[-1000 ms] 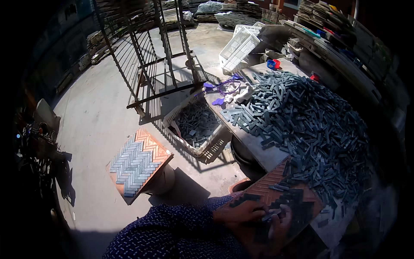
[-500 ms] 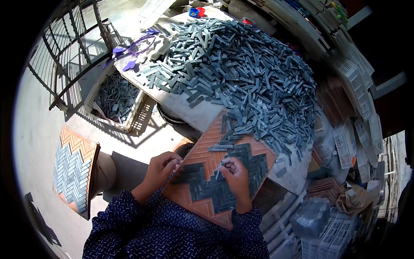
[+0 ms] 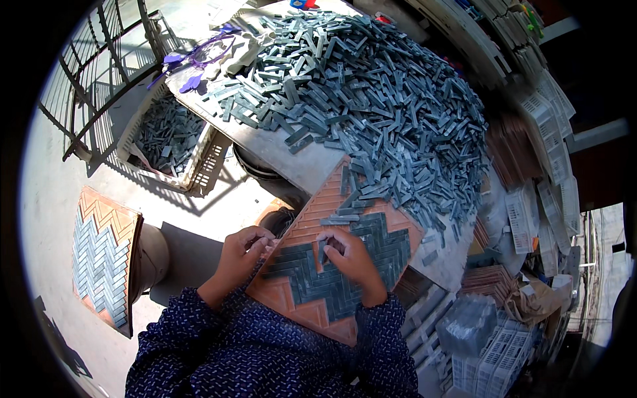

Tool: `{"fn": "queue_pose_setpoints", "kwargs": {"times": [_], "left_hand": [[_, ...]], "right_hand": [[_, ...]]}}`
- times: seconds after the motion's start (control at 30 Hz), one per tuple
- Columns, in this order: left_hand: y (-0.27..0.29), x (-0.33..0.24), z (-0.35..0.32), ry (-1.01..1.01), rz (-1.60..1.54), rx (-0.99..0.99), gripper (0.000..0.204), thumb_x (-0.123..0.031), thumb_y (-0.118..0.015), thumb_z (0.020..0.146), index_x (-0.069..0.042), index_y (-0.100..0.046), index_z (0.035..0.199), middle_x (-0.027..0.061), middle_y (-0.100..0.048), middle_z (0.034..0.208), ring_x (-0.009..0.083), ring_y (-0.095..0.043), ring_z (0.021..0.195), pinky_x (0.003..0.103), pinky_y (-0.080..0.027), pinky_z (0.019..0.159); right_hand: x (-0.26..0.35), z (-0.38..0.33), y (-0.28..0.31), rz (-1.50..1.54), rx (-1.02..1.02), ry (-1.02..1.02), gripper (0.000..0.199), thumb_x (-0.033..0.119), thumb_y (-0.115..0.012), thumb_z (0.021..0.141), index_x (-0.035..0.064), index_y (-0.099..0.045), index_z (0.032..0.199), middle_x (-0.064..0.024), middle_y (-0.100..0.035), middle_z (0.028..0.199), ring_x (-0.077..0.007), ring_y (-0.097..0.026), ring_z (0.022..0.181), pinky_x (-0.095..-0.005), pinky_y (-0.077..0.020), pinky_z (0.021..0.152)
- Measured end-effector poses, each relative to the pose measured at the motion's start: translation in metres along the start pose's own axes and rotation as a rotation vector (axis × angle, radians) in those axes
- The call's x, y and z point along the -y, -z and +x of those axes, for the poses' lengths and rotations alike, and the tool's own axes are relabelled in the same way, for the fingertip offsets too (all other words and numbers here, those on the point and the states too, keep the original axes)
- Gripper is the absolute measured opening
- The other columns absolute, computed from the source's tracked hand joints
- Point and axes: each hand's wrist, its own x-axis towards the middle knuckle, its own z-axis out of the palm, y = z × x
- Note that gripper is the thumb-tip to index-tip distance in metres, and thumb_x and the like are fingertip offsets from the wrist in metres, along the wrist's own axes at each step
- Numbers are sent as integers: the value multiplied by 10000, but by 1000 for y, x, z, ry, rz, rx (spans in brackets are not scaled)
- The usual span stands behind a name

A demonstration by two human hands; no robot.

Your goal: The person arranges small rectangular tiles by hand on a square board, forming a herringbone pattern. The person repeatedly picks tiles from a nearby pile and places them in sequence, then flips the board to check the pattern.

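Observation:
An orange grooved mould board (image 3: 271, 300) lies tilted before me, its upper corner against the table. Dark grey-green stone strips (image 3: 361, 265) fill a herringbone band across its middle. My right hand (image 3: 350, 257) is over the board, thumb and fingers closed on one small stone strip (image 3: 323, 252), beside an unfilled orange groove. At the board's left edge, my left hand (image 3: 240, 257) has its fingertips pinched together; what is between them is too small to make out. A few loose strips (image 3: 340, 219) rest on the board's upper part.
A large heap of stone strips (image 3: 371, 99) covers the table (image 3: 279, 156). On the left stand a cream crate (image 3: 192, 174) of strips and a filled herringbone board (image 3: 99, 259) on a bucket. Purple-trimmed gloves (image 3: 242, 53) lie at the table's far left. White crates (image 3: 494, 355) stand at right.
My right hand has moved left and slightly up across the board with the stone strip. My left hand stays pinched by the board's left edge. The whole view has shifted slightly.

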Motion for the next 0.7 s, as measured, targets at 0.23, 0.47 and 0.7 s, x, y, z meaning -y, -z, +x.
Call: {"fn": "queue_pose_setpoints", "kwargs": {"times": [0.23, 0.47, 0.7], "left_hand": [[3, 0, -1, 14, 12, 2, 164, -45, -509, 876, 57, -613, 952, 82, -649, 834, 107, -603, 721, 238, -501, 644], [0, -1, -1, 23, 12, 14, 150, -47, -507, 865, 49, -606, 922, 54, -635, 810, 85, -572, 723, 222, -461, 651], [0, 2, 2, -30, 86, 54, 159, -49, -505, 889, 43, -620, 951, 68, -636, 841, 99, -595, 710, 232, -490, 634]], "right_hand": [[14, 10, 5, -175, 91, 15, 244, 5, -532, 766, 18, -611, 997, -51, -588, 842, -97, -531, 671, -247, -430, 575], [-5, 6, -6, -459, -9, 323, 239, -15, -570, 758, 24, -617, 989, -120, -614, 964, -261, -597, 848, -319, -477, 729], [1, -5, -18, -528, -107, 282, 312, -11, -646, 719, 39, -607, 1025, -129, -606, 1037, -310, -575, 983, -369, -468, 848]]}}
